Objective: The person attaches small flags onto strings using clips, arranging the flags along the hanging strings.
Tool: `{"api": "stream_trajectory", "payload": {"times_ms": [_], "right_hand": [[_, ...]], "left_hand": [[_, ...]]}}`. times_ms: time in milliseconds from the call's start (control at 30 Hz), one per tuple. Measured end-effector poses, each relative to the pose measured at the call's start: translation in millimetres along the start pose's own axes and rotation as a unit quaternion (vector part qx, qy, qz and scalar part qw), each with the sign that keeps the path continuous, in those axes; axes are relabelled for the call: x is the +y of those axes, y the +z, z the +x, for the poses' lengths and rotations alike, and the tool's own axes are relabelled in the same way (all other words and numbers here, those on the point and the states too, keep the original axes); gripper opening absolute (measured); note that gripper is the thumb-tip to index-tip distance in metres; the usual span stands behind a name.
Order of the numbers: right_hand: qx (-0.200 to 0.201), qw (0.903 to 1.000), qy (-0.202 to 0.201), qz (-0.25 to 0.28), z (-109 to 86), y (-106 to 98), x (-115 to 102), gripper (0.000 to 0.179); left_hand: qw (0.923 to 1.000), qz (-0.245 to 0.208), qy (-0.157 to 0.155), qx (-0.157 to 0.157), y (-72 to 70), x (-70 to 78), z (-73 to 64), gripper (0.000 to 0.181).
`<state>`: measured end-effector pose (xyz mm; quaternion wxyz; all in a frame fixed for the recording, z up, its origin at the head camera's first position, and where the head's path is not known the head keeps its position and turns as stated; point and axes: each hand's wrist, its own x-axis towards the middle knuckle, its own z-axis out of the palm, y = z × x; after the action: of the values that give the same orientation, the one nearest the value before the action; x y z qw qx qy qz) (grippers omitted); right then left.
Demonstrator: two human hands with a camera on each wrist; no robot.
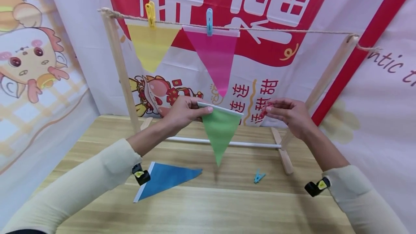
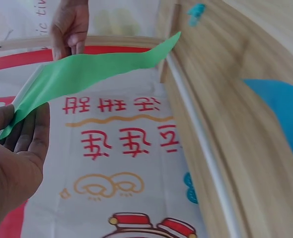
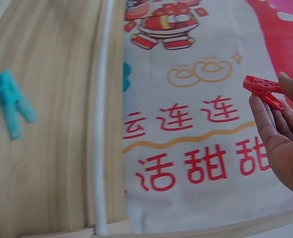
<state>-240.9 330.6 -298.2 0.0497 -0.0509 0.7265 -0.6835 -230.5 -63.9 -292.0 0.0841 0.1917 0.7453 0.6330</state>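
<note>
My left hand [image 1: 185,112] pinches a green triangular pennant [image 1: 221,127] by the left end of its white top edge, and the pennant hangs point down. In the left wrist view the thumb lies on one side of the green cloth [image 2: 82,74] and the fingers on the other. To the right, apart from the pennant, my right hand [image 1: 290,113] pinches a red clothespin [image 3: 263,89] between thumb and fingertips. Above both hands runs a twine line [image 1: 276,30]. On it hang a yellow pennant [image 1: 152,44] under a yellow clothespin [image 1: 150,14] and a pink pennant [image 1: 216,51] under a blue clothespin [image 1: 209,21].
Two wooden posts [image 1: 118,68] hold the line, with a white rod [image 1: 195,140] low between them. A blue pennant [image 1: 169,178] lies flat on the wooden table [image 1: 227,208], and a teal clothespin [image 1: 259,177] lies to its right. Printed cloth backs the scene.
</note>
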Motion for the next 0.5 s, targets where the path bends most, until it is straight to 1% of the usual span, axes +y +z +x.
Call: {"api": "stream_trajectory", "payload": {"times_ms": [133,267,367,500], "right_hand": [[0.007,0.9999,-0.005,0.013,0.4,-3,-8,0.031],[0.008,0.9995,-0.015,0.027,0.6,-3,-16,0.031],[0.004,0.9990,-0.026,0.036,0.8,-3,-21,0.033],[0.004,0.9990,-0.035,0.028,0.2,-3,-27,0.034]], "left_hand": [[0.9998,-0.003,0.021,-0.002,4.3,12.5,3.7,0.029],[0.9991,0.000,0.041,0.002,4.5,23.9,6.4,0.030],[0.9990,0.000,0.043,0.011,3.1,29.7,8.6,0.031],[0.9990,-0.005,0.042,0.015,2.8,34.0,13.4,0.033]]}}
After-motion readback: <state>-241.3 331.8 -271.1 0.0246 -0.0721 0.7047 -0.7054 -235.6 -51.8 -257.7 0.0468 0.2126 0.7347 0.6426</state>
